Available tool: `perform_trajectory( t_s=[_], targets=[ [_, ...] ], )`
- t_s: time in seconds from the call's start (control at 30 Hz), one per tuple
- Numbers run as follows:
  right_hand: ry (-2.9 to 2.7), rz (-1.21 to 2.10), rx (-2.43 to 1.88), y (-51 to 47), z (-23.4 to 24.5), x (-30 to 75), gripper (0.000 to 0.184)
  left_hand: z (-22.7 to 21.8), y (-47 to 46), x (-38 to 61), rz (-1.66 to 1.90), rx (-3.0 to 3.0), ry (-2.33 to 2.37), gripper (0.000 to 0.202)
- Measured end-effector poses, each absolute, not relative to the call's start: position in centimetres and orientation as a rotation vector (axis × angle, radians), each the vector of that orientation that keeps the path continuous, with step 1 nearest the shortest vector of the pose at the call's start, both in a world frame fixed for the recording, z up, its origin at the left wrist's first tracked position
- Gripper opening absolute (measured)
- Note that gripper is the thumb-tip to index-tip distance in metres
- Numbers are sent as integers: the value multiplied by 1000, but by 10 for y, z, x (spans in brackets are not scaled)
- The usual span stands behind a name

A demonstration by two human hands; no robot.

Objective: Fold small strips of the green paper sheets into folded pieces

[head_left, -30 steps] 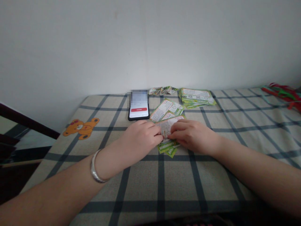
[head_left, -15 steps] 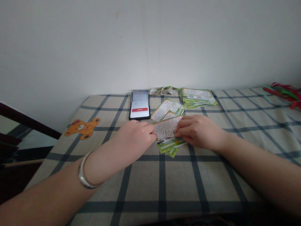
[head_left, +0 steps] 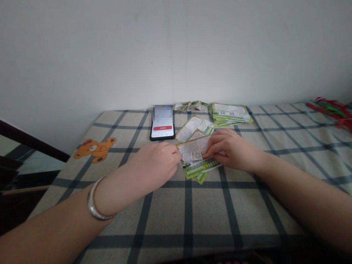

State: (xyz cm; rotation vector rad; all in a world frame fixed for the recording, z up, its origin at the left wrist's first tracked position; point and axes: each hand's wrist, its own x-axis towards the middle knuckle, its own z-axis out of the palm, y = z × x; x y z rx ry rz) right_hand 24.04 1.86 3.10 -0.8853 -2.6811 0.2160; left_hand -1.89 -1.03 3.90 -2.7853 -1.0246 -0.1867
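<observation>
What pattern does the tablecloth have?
The tablecloth is beige with a dark blue-grey check; it shows best in the head view.

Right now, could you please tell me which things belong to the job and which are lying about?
Job, seemingly:
leaflet touched by left hand and right hand
loose leaflets beneath and behind
leaflet stack
folded leaflets

Lying about, apparently:
phone
bear figure
coloured strands
</observation>
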Motion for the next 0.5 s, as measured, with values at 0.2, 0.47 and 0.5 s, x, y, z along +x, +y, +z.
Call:
perform_trajectory(
  t_s=[0.2, 0.47, 0.5],
  targets=[
    [-2625, 386, -823, 28, 24, 244, 29, 27, -6, -15, -292, -2648, -983, 21],
    [-2626, 289, -894, 20, 23, 236, 24, 21, -3, -14, -272, -2667, -975, 22],
    [-2620, 268, -908, 19, 24, 235, 22, 21, -4, -13, -256, -2668, -982, 22]
  ],
)
